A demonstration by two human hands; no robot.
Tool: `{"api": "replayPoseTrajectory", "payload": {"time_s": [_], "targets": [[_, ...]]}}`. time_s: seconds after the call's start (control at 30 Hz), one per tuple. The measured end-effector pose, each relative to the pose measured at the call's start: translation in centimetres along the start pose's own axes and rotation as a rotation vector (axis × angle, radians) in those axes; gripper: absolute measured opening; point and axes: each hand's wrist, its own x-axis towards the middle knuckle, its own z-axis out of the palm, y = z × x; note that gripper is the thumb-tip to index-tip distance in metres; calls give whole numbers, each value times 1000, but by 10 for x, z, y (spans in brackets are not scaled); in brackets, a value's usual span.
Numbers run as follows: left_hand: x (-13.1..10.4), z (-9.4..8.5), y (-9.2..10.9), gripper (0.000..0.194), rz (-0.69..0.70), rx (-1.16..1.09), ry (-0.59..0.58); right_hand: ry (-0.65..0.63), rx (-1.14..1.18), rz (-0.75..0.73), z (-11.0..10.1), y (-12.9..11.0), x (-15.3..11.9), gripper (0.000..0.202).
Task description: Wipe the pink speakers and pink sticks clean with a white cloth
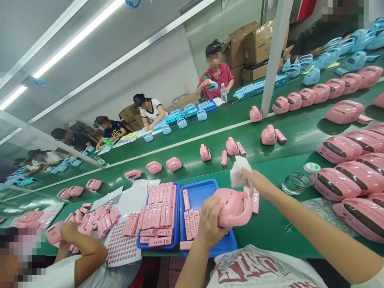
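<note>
My left hand (209,221) is wrapped round a pink plastic housing with a loop handle (229,206), held tilted above a blue tray (199,185). A crumpled white wipe (238,171) is pinched in my right hand (254,181), just above the housing's handle. Inside that tray lie several pink oblong pieces (189,224). A pink oblong piece (256,201) shows partly behind the handle. The fingers under the housing are hidden.
Rows of glossy pink housings (339,182) and a water bottle (297,181) stand at right. A second blue tray (177,212) holds stacked pink pieces. A co-worker's hand (69,231) is at left. Pink housings line the green conveyor belt (189,176) ahead, beside a white post (274,64).
</note>
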Motion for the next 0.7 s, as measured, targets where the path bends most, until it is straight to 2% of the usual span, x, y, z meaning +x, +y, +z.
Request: {"api": "replayPoseTrajectory", "payload": {"time_s": [0.1,0.17,0.23,0.27,0.3,0.33,0.43,0.47,0.5,0.57,0.63,0.7], "targets": [[2,-1,-4,47,88,52,-2,-304,-147,-45,3,-14,-10,54],[2,3,-5,53,75,14,8,-474,-240,-94,8,-27,-17,48],[0,9,-4,67,-70,-108,42,-578,-252,-119,10,-36,-20,47],[-1,13,-1,72,-194,-208,60,-595,-226,-114,9,-37,-19,49],[-2,16,2,75,-344,-336,81,-564,-176,-99,8,-36,-17,51],[-3,20,5,76,-507,-491,106,-473,-106,-81,6,-33,-13,53],[2,29,15,75,-956,-963,259,-13,127,-92,3,-11,-2,61],[6,32,17,71,-1083,-1078,335,102,148,-111,4,-2,0,63],[11,33,18,66,-1204,-1167,408,165,119,-140,8,8,1,66],[22,36,17,53,-1458,-1281,510,178,-53,-258,21,25,-1,68],[30,39,14,46,-1678,-1368,538,167,-289,-470,37,40,-7,62],[33,43,10,45,-1769,-1427,495,195,-532,-736,53,52,-13,50]]}}
